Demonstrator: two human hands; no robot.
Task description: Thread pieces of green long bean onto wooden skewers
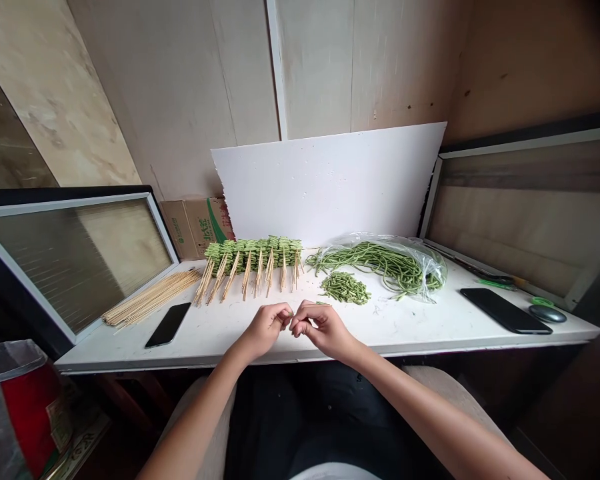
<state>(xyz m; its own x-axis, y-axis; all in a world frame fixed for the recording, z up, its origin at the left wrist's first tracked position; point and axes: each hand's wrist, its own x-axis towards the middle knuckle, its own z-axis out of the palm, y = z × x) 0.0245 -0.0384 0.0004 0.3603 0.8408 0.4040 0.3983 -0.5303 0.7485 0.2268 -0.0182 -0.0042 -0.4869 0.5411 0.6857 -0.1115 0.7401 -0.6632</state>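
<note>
Above the front edge of the white table, my left hand (pixel 269 327) and my right hand (pixel 326 327) meet fingertip to fingertip. Both are closed in a pinch, and what they hold is too small and hidden to name, though a trace of green shows at the left fingertips. Just beyond my right hand lies a pile of short-cut green bean pieces (pixel 346 288). Behind that, long green beans (pixel 375 261) spill from a clear plastic bag (pixel 433 267). Skewered bean pieces (pixel 254 255) are stacked at the back left, their bare sticks pointing toward me.
Loose bamboo skewers (pixel 150 298) lie at the left beside a dark phone (pixel 168 325). Another black phone (pixel 503 311) and a grey computer mouse (pixel 547 313) are at the right. A white foam board (pixel 325 187) and a cardboard box (pixel 193 227) stand at the back.
</note>
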